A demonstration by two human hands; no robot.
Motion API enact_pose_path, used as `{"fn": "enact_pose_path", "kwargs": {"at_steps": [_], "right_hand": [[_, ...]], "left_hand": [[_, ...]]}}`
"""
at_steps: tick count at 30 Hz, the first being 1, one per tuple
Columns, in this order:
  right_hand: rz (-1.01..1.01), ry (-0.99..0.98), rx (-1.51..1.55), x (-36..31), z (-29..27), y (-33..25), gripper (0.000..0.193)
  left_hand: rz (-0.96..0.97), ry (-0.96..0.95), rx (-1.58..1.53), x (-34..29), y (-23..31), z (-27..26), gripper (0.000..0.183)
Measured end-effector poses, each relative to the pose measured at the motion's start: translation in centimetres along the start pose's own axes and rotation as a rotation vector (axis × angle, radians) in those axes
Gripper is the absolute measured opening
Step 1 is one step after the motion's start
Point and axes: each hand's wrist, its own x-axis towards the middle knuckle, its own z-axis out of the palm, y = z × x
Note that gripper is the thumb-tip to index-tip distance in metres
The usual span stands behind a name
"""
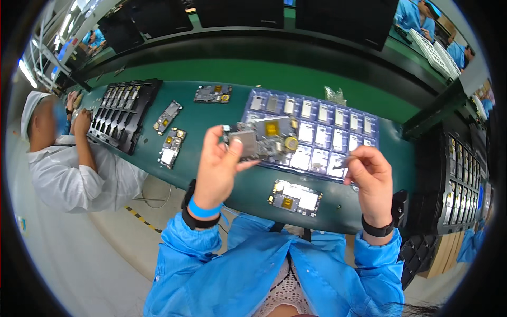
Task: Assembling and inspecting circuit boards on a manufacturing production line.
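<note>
My left hand point(216, 171) grips a circuit board point(270, 141), thumb on top, holding it up over the left part of a clear plastic tray point(376, 134). Rows of small silvery rectangular parts sit in the tray's pockets. At the tray's near right corner my right hand point(374, 182) is closed in a pinch. Something small and dark seems to show at its fingertips, too small to name. Another circuit board point(294, 197) lies flat on the green table in front of me, between my two wrists.
Several more boards lie left of the tray, one a circuit board point(213, 94) near the table's far edge. A black rack point(122, 113) with boards stands beside a seated co-worker point(74, 164) at left. Another loaded black rack point(459, 179) stands at right. Dark monitors point(240, 13) line the back.
</note>
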Motion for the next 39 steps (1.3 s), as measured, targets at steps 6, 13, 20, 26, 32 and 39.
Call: {"fn": "enact_pose_path", "kwargs": {"at_steps": [6, 13, 20, 26, 32, 39], "right_hand": [[-0.077, 0.102, -0.101, -0.4, -2.0, -0.6, 0.011], [0.213, -0.604, -0.26, 0.5, -4.0, -0.3, 0.008], [0.256, 0.014, 0.366, -1.9, -4.8, 1.5, 0.01], [0.171, 0.218, 0.417, -2.4, -3.5, 3.6, 0.007], [-0.088, 0.364, -0.15, -2.8, -5.3, 1.3, 0.003], [0.162, 0.181, -0.075, -3.1, -3.2, 0.7, 0.017]], "left_hand": [[-0.162, -0.207, -0.061, -1.8, -2.7, 4.7, 0.032], [-0.091, -0.625, 0.269, -0.4, -3.2, 8.8, 0.038], [-0.291, -0.41, -0.327, -0.5, -4.9, 9.0, 0.037], [-0.131, -0.442, -0.098, -3.9, -7.4, 10.7, 0.041], [-0.252, -0.294, -0.112, -2.7, -6.1, 9.7, 0.029], [-0.355, -0.362, -0.037, -3.7, -5.6, 9.7, 0.034]]}}
